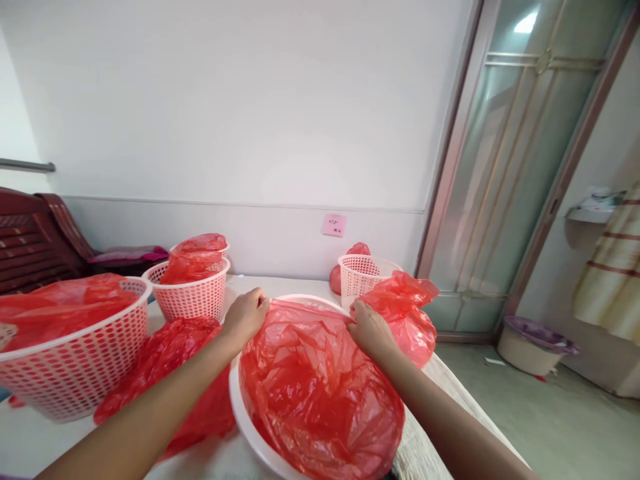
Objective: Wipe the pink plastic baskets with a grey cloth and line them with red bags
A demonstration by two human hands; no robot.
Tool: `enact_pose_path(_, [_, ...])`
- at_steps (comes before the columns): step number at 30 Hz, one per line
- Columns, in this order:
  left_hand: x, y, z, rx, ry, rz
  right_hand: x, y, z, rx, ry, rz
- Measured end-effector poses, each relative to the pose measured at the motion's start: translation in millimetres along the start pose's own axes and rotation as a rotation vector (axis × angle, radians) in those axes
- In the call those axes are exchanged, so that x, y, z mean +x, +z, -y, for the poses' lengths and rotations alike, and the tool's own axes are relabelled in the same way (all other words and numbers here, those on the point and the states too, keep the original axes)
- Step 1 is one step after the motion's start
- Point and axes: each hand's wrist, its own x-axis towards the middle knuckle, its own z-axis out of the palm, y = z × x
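Fingers curled, left hand (246, 320) and right hand (370, 329) pinch a red bag (320, 393) (handwriting on pink note (334, 225) illegible).

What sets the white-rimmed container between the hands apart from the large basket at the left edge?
The left hand and right hand grip the red bag in the white-rimmed container; no hand touches the large basket. The white-rimmed container is seen mostly from above, while the large basket shows its perforated side wall. Both have white rims and red plastic inside.
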Motion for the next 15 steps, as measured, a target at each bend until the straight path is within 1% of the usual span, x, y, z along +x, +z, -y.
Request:
enact_pose_path(6, [6.5,0.6,6.1,-0.006,-0.032,0.040,14.3,2.7,1.8,0.243,0.028,0.027])
enact_pose_path(11, [5.5,0.4,8.7,0.018,-0.031,0.022,13.2,7.1,3.5,0.484,-0.038,-0.008])
enact_pose_path(15, [1.8,-4.4,8.5,0.041,-0.033,0.029,12.8,11.5,1.9,0.621,-0.063,-0.026])
